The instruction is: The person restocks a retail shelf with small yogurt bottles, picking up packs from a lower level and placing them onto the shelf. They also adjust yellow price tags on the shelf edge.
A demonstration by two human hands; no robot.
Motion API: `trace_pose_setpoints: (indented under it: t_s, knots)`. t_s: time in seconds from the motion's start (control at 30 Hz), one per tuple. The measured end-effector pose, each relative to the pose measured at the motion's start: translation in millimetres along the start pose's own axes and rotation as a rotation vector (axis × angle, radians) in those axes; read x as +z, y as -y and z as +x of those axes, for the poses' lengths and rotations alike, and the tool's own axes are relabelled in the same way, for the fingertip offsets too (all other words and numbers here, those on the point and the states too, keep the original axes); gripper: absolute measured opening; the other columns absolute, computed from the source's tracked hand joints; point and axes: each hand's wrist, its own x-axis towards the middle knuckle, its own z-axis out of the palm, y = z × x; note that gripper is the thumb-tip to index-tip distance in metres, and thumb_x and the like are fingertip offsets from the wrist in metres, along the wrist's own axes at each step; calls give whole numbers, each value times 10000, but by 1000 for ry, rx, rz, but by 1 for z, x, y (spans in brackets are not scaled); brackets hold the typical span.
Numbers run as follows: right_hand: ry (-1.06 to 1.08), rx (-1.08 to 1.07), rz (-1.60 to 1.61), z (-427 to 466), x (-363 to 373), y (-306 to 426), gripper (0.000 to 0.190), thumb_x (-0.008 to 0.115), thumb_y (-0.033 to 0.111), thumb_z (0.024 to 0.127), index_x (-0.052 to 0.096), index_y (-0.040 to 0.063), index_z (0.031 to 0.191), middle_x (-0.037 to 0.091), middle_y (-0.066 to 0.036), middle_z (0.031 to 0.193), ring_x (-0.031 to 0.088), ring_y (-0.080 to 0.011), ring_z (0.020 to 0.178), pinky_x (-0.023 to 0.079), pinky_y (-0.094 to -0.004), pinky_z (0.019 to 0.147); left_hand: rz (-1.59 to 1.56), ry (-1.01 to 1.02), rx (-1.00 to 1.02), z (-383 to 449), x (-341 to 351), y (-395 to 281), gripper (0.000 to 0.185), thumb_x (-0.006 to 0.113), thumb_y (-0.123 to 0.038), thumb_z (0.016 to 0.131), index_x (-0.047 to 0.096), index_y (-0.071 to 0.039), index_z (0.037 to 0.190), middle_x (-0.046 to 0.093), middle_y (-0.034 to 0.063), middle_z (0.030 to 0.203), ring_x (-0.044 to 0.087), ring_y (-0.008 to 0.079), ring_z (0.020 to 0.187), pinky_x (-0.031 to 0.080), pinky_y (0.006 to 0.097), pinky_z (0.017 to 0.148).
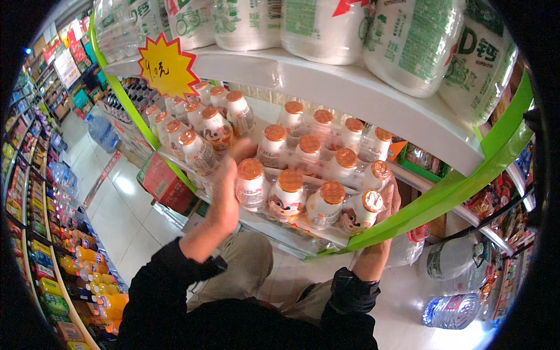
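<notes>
A film-wrapped pack of small white bottles with orange caps [288, 197] sits on the white shelf [267, 240] in front of me, in several rows. Along its left side lies my left hand [225, 192], blurred, with the thumb towards the rear bottles. My right hand [390, 201] is against the pack's right side, its wrist partly hidden by the green shelf frame [407, 218]. The pack is between my two hands. Left of it stands another group of the same bottles [197, 151]. Some bottles carry a cartoon face.
Large wrapped white-and-green bottle packs [323, 30] fill the shelf above, whose lip [245, 65] overhangs my hands. A yellow price tag [168, 68] hangs from it. Water jugs [450, 310] stand on the floor at right. Drink shelves [48, 245] line the left, beyond a tiled aisle [124, 205].
</notes>
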Motion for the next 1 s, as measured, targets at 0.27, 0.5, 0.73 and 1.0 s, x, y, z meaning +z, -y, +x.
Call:
trace_pose_setpoints:
  t_s: [0.27, 0.5, 0.73, 1.0]
  knots:
    - [-36, 32, -67, -8, 7, 0, 698, 484, 574, 939, 474, 3, 1340, 577, -129, 1239, 542, -231, 1140, 434, -386, 972, -140, -111, -188, 25, 22, -3, 660, 264, -522, 1015, 398, -17, 1419, 488, 112, 1360, 453, 199, 1253, 324, 345, 1075]
    - [142, 46, -330, -16, 15, 18, 789, 451, 665, 907, 509, -6, 1317, 568, -149, 1255, 499, -257, 1190, 357, -416, 1043, -162, -174, -193, 37, 20, 8, 602, 294, -506, 1008, 496, -39, 1330, 534, 91, 1288, 498, 190, 1182, 363, 341, 1037]
    - [221, 17, -290, -15, 15, 22, 769, 623, 599, 848, 497, 2, 1316, 593, -119, 1190, 560, -218, 1088, 450, -371, 953, -296, -163, -275, 58, 4, -1, 596, 408, -514, 962, 546, -21, 1269, 584, 89, 1222, 545, 194, 1127, 423, 353, 978]
    - [241, -68, -145, -6, 16, 36, 932, 697, 680, 713, 494, -15, 1300, 580, -111, 1213, 543, -233, 1155, 399, -412, 1022, -403, 69, -356, 64, 2, -6, 625, 469, -475, 944, 459, -26, 1378, 513, 99, 1362, 478, 210, 1261, 380, 376, 1056]
